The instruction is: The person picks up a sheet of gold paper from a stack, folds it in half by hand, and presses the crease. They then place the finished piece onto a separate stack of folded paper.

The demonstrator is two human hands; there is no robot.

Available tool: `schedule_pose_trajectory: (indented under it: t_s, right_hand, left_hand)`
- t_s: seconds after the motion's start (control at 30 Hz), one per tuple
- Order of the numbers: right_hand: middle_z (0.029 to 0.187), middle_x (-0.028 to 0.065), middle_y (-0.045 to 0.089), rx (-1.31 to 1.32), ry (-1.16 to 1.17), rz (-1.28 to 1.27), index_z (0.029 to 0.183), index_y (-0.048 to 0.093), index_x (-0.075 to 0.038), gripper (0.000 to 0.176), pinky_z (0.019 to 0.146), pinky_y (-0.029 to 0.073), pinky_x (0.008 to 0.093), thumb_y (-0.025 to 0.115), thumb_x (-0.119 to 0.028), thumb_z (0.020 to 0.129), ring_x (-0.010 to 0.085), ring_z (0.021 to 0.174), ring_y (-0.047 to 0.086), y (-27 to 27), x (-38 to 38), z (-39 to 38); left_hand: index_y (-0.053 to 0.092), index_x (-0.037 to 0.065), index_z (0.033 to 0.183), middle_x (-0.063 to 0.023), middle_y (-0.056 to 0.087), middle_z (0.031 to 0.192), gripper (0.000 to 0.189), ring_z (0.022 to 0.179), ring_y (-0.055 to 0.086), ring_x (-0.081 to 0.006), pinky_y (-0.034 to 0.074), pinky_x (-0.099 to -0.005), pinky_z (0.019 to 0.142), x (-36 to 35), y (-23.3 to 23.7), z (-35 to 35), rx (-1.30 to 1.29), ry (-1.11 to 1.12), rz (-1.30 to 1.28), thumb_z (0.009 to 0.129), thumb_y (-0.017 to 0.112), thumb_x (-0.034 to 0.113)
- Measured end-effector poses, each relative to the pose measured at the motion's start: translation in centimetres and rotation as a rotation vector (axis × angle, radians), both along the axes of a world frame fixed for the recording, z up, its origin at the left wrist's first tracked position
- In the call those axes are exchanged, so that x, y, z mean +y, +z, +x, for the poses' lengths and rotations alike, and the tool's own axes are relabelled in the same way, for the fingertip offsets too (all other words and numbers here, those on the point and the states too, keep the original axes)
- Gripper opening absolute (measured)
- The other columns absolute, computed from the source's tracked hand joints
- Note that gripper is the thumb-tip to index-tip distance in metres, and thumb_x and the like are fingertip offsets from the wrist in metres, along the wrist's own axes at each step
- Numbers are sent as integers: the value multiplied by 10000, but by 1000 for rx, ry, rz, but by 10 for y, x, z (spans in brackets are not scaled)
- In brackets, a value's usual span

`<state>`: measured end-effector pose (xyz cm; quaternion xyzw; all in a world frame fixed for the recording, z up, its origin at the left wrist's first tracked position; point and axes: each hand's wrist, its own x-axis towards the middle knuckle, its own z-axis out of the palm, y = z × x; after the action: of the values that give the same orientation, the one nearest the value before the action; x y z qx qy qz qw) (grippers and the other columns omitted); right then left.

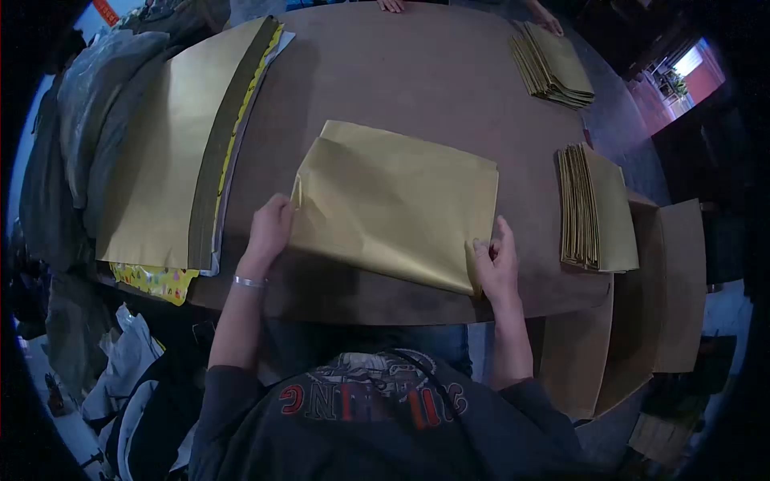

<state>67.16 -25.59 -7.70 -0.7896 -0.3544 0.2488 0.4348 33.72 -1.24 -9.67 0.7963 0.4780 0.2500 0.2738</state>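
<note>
A large sheet of gold-coloured paper (401, 200), folded over with a bulging near edge, is held above the brown table in front of me. My left hand (271, 228) grips its left edge, with the fingers closed and partly hidden by the paper. At the near right corner my right hand (497, 260) pinches the paper with the thumb, while the index finger stands up and away from it. To the left lies a tall stack of flat gold sheets (176, 144), apart from my left hand.
Folded gold bundles (597, 208) stand at the table's right edge, with another folded pile (553, 64) farther back. An open cardboard box (642, 305) is right of the table (401, 56). Another person's hand (391, 5) rests on the far edge; a second hand (549, 22) touches the far pile.
</note>
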Motion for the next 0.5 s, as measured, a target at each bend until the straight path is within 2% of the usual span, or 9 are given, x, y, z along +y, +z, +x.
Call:
schedule_pose_trajectory:
  t_s: [0.03, 0.07, 0.1, 0.17, 0.2, 0.23, 0.3, 0.33, 0.5]
  right_hand:
    - [890, 142, 627, -46, -2, -3, 1415, 351, 7, 581, 770, 472, 338, 583, -195, 922, 212, 819, 595, 2, 2, 2]
    - [941, 161, 645, -90, -2, -5, 1400, 382, -13, 537, 792, 478, 352, 570, -178, 925, 236, 869, 618, 5, 5, 2]
    - [941, 161, 645, -89, -1, -7, 1400, 382, -13, 537, 792, 478, 352, 570, -178, 925, 236, 869, 618, 0, 10, 5]
    - [938, 135, 667, -190, -50, 123, 1311, 460, -7, 422, 767, 499, 342, 573, -124, 922, 190, 857, 634, -14, 21, 18]
    - [922, 162, 665, -254, -43, 84, 1290, 482, -10, 395, 774, 501, 351, 564, -134, 924, 227, 851, 646, -17, 25, 22]
    - [922, 162, 665, -258, -53, 84, 1290, 482, -10, 395, 774, 501, 351, 564, -134, 924, 227, 851, 646, -19, 28, 26]
    - [931, 197, 663, -270, -41, -154, 1255, 508, -10, 355, 785, 505, 367, 551, -138, 926, 281, 872, 660, -6, 35, 24]
    - [948, 220, 658, -348, -46, -68, 1194, 557, -14, 299, 788, 507, 386, 546, -148, 927, 332, 898, 658, -8, 34, 24]
    - [974, 222, 657, -276, -86, -181, 1083, 608, -15, 229, 786, 507, 403, 547, -170, 926, 358, 927, 650, -5, 42, 29]
  left_hand:
    - [598, -4, 933, -201, 622, 784, 158, 732, 650, -276, 491, -361, 666, 3, -3, 1, 57, 28, 44, 915, 576, 152]
    - [593, -5, 972, -163, 641, 786, 190, 731, 646, -228, 491, -346, 669, 5, 1, 3, 45, 51, -56, 921, 585, 177]
    - [593, -5, 972, -163, 641, 786, 190, 731, 646, -228, 491, -346, 669, 3, 9, 4, 46, 52, -57, 921, 585, 177]
    - [586, -13, 1037, -107, 651, 788, 242, 729, 626, -164, 487, -324, 671, -3, 24, 8, -71, 32, -177, 919, 604, 198]
    - [563, -23, 1132, -58, 627, 795, 316, 729, 581, -105, 477, -279, 669, 1, 16, 0, -142, 7, -273, 902, 635, 183]
    - [563, -23, 1132, -58, 627, 795, 316, 729, 581, -105, 477, -279, 669, -1, 17, -4, -144, -4, -273, 902, 635, 183]
    - [524, -23, 1215, -36, 582, 786, 399, 710, 539, -80, 464, -245, 665, -12, 26, -6, -51, -3, -197, 874, 663, 133]
    - [508, -22, 1245, -2, 537, 780, 436, 699, 497, -58, 444, -226, 645, -13, 17, -12, -174, -73, -231, 851, 671, 69]
    - [531, -31, 1217, 23, 564, 817, 383, 718, 507, -41, 434, -193, 662, -14, 21, -9, -235, -95, -413, 847, 627, -18]
